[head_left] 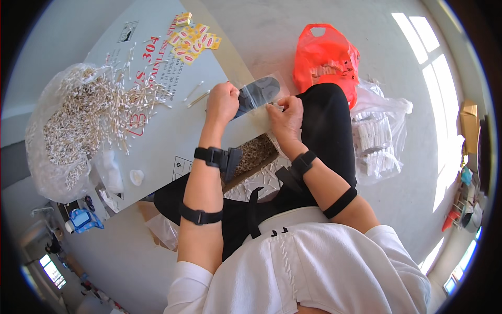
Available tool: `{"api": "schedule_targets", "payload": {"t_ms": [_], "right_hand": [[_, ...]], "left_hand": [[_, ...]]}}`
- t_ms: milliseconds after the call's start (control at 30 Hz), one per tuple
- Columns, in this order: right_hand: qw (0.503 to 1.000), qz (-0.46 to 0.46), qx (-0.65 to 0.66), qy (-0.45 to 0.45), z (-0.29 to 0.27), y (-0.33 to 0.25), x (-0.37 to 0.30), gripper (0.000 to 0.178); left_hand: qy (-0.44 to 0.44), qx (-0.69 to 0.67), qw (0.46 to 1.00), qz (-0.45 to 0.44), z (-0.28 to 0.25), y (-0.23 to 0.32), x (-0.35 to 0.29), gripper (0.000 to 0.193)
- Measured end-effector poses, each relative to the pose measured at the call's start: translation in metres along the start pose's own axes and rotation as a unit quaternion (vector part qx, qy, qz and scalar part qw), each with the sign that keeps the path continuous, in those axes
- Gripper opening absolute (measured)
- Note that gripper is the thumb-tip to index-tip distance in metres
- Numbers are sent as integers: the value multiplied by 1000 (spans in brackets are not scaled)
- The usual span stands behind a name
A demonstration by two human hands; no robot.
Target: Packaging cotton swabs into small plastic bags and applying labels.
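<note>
1. The left hand (pixel 222 103) is curled into a closed fist around one end of a small clear plastic bag (pixel 260 91), knuckles up, above the near edge of the table (pixel 172 133).
2. The right hand (pixel 286 118) pinches the other end of the same bag with fingers drawn together; what the fingertips hold besides the bag is too small to tell.
3. The clear plastic bag stretches between the two hands, just above the table edge, and shows something dark and rounded inside.
4. Both forearms wear black straps, with a black device on each wrist; the left-arm wrist device (pixel 217 156) sits just below the fist.
5. A few loose cotton swabs (pixel 194 95) lie on the table just left of the left hand.
6. Farther left, a large heap of cotton swabs (pixel 99 107) spills out of a big clear sack (pixel 42 152) across the table.
7. At the far end of the table lies a cluster of small yellow-and-red packets (pixel 191 37).
8. Under the hands, below the table edge, an open box of swabs (pixel 256 152) rests by the person's lap.
9. On the floor to the right sit an orange plastic bag (pixel 324 55) and, nearer, a clear bag of white packed goods (pixel 379 138).
</note>
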State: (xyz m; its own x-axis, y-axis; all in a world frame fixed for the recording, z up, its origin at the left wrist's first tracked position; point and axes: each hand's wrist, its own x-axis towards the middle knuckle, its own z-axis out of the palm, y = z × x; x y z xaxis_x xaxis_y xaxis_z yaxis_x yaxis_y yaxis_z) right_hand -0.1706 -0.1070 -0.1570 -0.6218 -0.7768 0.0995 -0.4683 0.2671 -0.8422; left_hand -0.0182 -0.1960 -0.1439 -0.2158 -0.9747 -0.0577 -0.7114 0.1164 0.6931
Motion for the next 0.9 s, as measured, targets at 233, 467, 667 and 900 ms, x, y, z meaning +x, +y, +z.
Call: {"api": "schedule_targets", "payload": {"t_ms": [233,467,667,900], "right_hand": [[955,-237,3,-181,-10,-13,25,20],[955,-172,35,-238,-1,-14,38,14],[920,-167,-99,-341,-4,-38,52,24],[890,-213,-236,-326,5,-62,46,33]], "left_hand": [[-67,-456,837,-295,0,55,-36,45],[-67,-477,815,-321,1,64,-43,35],[-14,-451,851,-268,30,61,-74,29],[-10,-526,818,-233,33,54,-84,24]]}}
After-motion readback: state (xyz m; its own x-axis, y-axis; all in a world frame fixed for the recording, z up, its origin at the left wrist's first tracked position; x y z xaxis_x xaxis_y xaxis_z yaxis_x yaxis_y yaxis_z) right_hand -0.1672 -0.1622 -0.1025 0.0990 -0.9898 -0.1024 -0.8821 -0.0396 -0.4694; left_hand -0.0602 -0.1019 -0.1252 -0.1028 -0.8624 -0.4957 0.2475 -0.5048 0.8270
